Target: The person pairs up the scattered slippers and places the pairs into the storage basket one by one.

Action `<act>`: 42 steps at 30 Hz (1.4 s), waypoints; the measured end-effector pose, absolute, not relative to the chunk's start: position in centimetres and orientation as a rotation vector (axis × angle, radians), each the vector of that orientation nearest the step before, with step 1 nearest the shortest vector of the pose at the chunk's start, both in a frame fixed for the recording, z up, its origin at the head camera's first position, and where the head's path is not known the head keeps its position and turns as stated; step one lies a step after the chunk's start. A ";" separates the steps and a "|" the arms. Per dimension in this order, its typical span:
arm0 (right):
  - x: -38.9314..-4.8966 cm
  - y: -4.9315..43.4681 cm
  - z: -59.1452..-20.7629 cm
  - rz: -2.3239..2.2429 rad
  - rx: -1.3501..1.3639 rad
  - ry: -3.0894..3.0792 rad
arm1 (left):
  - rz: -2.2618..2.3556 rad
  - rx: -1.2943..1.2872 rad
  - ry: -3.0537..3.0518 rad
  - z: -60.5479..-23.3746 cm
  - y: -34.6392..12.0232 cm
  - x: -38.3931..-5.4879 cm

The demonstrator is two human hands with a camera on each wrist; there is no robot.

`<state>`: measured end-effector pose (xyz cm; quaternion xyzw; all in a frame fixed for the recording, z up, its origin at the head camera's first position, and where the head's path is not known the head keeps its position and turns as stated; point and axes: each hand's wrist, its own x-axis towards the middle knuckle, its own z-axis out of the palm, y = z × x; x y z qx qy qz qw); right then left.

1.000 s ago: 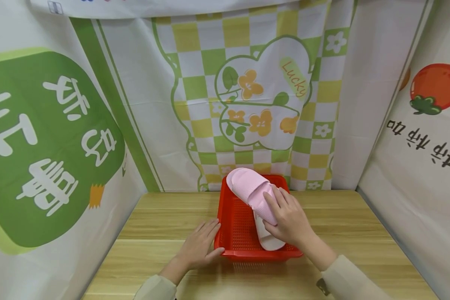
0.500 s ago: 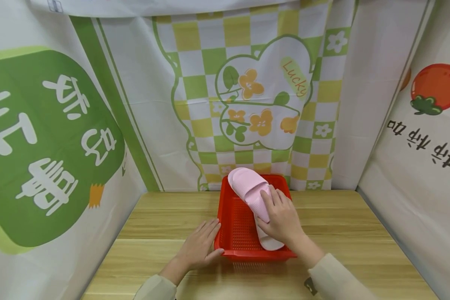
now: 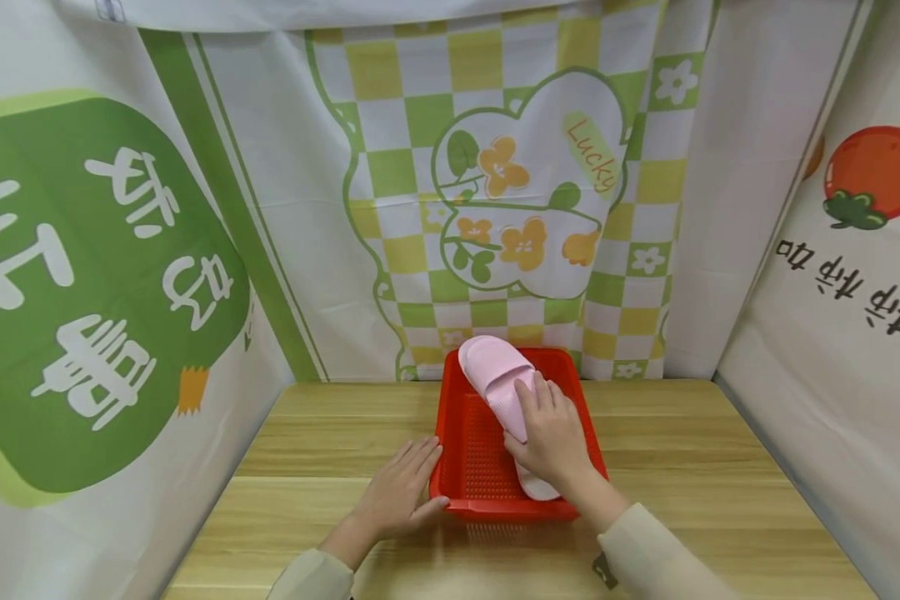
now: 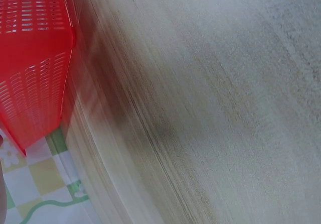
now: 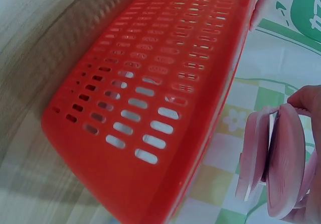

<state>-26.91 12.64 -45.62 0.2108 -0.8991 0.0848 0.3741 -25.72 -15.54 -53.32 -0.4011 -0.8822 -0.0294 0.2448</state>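
Note:
My right hand point(image 3: 551, 440) grips a pink slipper point(image 3: 492, 368) above the red basket point(image 3: 483, 506), fingers over its strap end. The slipper slants, its rounded end toward the basket's back left. In the right wrist view, two pink layers lie face to face in the grip, like a pair of slippers point(image 5: 286, 169). Beneath the hand, a white slipper-shaped sole point(image 3: 537, 486) lies in the basket, partly hidden. My left hand point(image 3: 399, 490) rests against the basket's front left corner, fingers straight.
The basket has perforated walls point(image 5: 145, 91) and stands on a wooden table point(image 3: 667, 467). Behind it hangs a checked cloth point(image 3: 420, 275) close to the basket's back edge. Printed cloth walls point(image 3: 817, 375) flank both sides of the table.
My right hand has shifted left, further over the basket, and slid along the pink slipper. The slipper's far end has moved slightly right. My left hand stays at the basket's corner.

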 end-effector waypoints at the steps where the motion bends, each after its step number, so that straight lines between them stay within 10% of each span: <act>1: -26.9 12.5 -45.6 0.215 0.531 -2.310 | -0.080 -1.093 -2.415 -53.3 -15.5 -25.7; 42: -28.2 8.0 -47.5 0.346 0.140 -2.611 | -0.052 -1.098 -2.425 -53.5 -15.7 -25.9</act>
